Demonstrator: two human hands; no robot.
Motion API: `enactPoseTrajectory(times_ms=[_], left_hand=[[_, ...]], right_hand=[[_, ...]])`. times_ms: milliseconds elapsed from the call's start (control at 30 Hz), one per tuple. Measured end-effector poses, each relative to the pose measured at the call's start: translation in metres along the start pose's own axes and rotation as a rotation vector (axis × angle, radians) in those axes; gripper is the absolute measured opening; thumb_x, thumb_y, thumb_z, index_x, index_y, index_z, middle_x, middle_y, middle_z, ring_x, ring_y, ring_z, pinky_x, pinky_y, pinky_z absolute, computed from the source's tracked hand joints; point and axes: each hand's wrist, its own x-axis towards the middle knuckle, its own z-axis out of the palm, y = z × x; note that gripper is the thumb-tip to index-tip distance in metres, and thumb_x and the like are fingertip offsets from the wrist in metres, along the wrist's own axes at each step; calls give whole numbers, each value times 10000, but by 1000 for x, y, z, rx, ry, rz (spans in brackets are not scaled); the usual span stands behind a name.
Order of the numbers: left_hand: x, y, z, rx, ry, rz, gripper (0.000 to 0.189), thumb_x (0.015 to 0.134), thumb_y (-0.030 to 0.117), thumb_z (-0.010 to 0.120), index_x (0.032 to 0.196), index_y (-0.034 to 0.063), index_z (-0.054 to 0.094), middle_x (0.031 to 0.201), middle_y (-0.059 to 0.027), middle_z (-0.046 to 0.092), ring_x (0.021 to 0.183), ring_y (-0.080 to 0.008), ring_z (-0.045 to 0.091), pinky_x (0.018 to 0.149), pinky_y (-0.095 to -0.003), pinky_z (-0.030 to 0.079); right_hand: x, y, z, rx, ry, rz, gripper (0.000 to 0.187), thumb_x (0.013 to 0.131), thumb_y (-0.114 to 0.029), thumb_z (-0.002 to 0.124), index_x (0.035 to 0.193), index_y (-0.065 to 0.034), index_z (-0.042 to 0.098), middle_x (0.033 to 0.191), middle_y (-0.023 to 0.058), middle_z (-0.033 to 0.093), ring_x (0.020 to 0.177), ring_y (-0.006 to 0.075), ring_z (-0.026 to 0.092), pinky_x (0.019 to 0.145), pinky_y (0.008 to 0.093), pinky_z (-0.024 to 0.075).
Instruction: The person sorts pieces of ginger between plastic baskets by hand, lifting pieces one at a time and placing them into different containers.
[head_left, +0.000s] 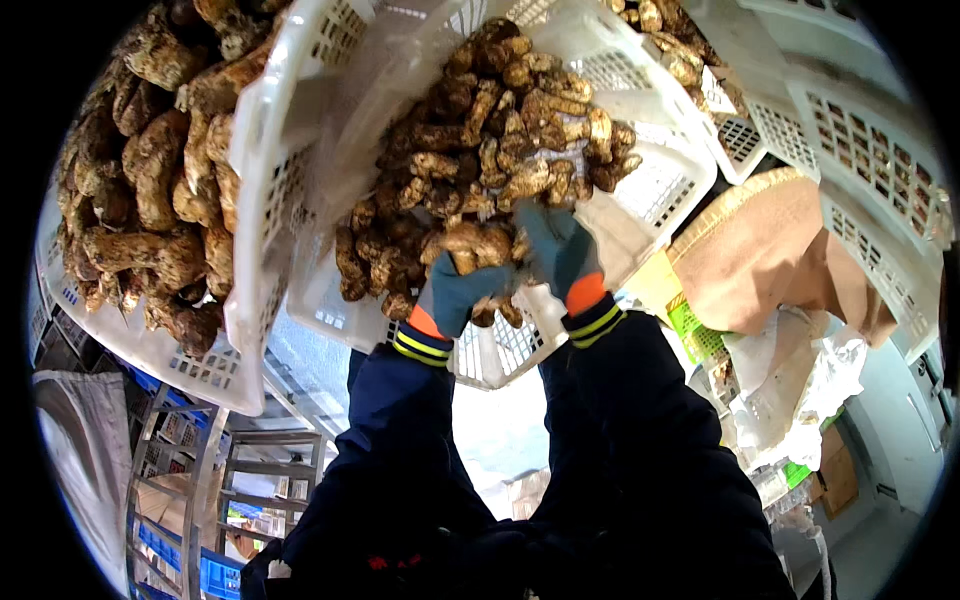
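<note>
Before me a white slatted plastic crate (679, 176) holds a heap of brown, thick-stemmed mushrooms (491, 150), apparently matsutake. Both hands wear blue-grey gloves with orange cuffs. At the near left edge of the heap, my left hand (459, 294) reaches its thumb toward the right, close against a large pale-brown mushroom (471, 244). My right hand (556, 244) is slightly blurred and bends over the near right part of the heap. The gloves hide what lies under the fingers, so a grip cannot be made out. Small mushrooms (496, 310) show between the hands.
A second white crate (255, 150) at the left is piled with larger mushrooms (154, 180). More mushrooms (667, 41) stand in a crate at upper right. To the right are a brown cloth-like cover (742, 255) and a clear plastic bag (821, 390). Metal racks (199, 480) stand lower left.
</note>
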Motion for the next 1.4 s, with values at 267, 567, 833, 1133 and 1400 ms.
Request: enactPoseTrajectory(times_ms=[267, 567, 833, 1133, 1400], left_hand=[[1, 23, 6, -38, 89, 15, 273, 830, 35, 664, 1097, 1, 620, 1038, -64, 659, 893, -150, 633, 807, -302, 526], [4, 21, -12, 66, -130, 143, 371, 817, 65, 667, 1168, -4, 568, 1069, -82, 640, 915, -177, 616, 802, -313, 516], [-2, 40, 18, -402, -276, -33, 541, 788, -8, 661, 1291, -10, 461, 1141, -117, 615, 979, -194, 616, 843, -334, 519], [5, 39, 13, -566, -264, -99, 657, 829, 56, 646, 1403, 151, 343, 1167, -128, 535, 873, -164, 545, 659, -288, 446], [20, 12, -1, -387, 25, 71, 411, 842, -19, 618, 1240, 24, 524, 1126, -118, 620, 965, -219, 623, 862, -372, 529]], right_hand=[[108, -33, -11, -587, 307, -482, 425, 789, -331, 657, 1118, -65, 607, 1054, 198, 612, 933, 371, 595, 800, 467, 478], [46, -11, -38, -705, -270, -330, 422, 720, -288, 732, 1125, -195, 661, 1323, 164, 510, 1194, 373, 481, 995, 396, 409], [132, 8, -51, -872, 29, -295, 340, 780, -118, 629, 1117, -81, 627, 1143, 116, 638, 1012, 337, 615, 838, 412, 504], [166, -19, -31, -1273, -407, -196, 368, 804, -194, 626, 1172, -193, 607, 1142, 122, 613, 1046, 317, 598, 772, 477, 520], [118, 45, -56, -296, -66, -159, 442, 788, -357, 696, 1077, -28, 638, 903, 204, 663, 824, 360, 640, 702, 415, 505]])
